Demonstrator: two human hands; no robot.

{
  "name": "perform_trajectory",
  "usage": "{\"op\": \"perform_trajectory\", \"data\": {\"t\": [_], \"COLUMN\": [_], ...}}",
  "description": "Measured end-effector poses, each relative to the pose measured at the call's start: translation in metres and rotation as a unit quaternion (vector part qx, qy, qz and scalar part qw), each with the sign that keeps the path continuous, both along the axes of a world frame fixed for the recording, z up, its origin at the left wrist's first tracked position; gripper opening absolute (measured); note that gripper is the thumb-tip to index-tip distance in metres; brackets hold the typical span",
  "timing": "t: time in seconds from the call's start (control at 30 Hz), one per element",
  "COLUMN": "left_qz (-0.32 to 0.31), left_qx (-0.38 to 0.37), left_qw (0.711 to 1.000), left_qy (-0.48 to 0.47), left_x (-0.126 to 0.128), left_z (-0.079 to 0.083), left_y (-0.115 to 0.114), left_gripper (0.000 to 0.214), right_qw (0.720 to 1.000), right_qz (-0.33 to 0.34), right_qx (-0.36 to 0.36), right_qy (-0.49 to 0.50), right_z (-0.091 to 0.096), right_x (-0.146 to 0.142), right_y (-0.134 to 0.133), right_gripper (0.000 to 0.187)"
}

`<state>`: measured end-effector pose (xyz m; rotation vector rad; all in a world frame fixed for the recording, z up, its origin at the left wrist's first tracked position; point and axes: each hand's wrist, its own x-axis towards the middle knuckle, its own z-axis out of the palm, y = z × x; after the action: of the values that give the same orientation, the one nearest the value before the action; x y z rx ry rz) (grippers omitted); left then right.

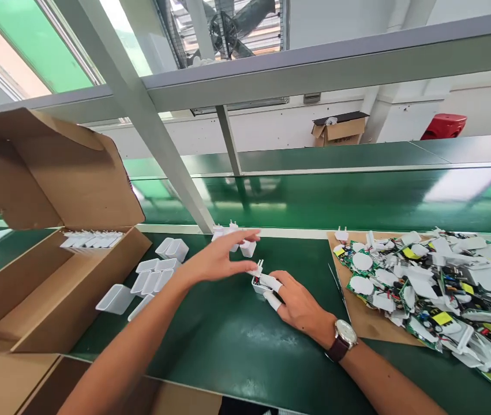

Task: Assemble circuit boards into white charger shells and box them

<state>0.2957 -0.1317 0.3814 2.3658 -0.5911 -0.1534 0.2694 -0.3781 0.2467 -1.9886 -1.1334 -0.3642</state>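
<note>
My right hand [301,304], with white covers on two fingers, grips a small white power adapter [259,286] low over the green table. The adapter's top with two plug pins stands tilted on its box-shaped case, and dark parts show in the gap. My left hand [217,256] is open, its fingers stretched out above the adapter and its thumb tip at the pin piece; whether they touch I cannot tell. Behind my left hand stand several white adapters [248,248] with pins up, partly hidden. Several empty white cases [152,281] lie left of my left forearm.
An open cardboard box [72,294] at the left holds a row of white plug pieces [92,239]. On the right, a cardboard sheet [383,325] bears a heap of circuit boards and white parts [435,288]. Thin tweezers-like metal [338,285] lies beside it. A metal frame post [171,144] rises behind.
</note>
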Motion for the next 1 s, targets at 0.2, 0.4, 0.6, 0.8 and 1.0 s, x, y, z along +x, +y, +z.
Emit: {"op": "perform_trajectory", "data": {"t": [0.2,0.4,0.6,0.8,1.0], "left_qz": [-0.006,0.057,0.093,0.058,0.028], "left_qx": [-0.180,-0.278,-0.234,-0.231,-0.216], "left_qw": [0.977,0.959,0.965,0.963,0.967], "left_qy": [0.115,-0.013,-0.073,-0.128,-0.135], "left_x": [-0.033,-0.049,-0.053,-0.052,-0.052], "left_z": [-0.082,-0.115,-0.111,-0.111,-0.107], "left_y": [-0.004,-0.030,-0.036,-0.035,-0.031], "left_gripper": [0.129,0.108,0.067,0.065,0.069], "right_qw": [0.992,0.765,0.688,0.680,0.766], "right_qz": [0.008,0.078,0.088,0.089,0.038], "right_qx": [0.057,0.264,0.304,0.309,0.262], "right_qy": [0.110,0.582,0.653,0.659,0.585], "right_z": [-0.005,0.014,0.030,0.029,0.018], "right_x": [0.002,-0.001,-0.005,-0.006,-0.002], "right_y": [0.006,0.010,0.013,0.014,0.008], "right_gripper": [0.034,0.033,0.036,0.035,0.036]}}
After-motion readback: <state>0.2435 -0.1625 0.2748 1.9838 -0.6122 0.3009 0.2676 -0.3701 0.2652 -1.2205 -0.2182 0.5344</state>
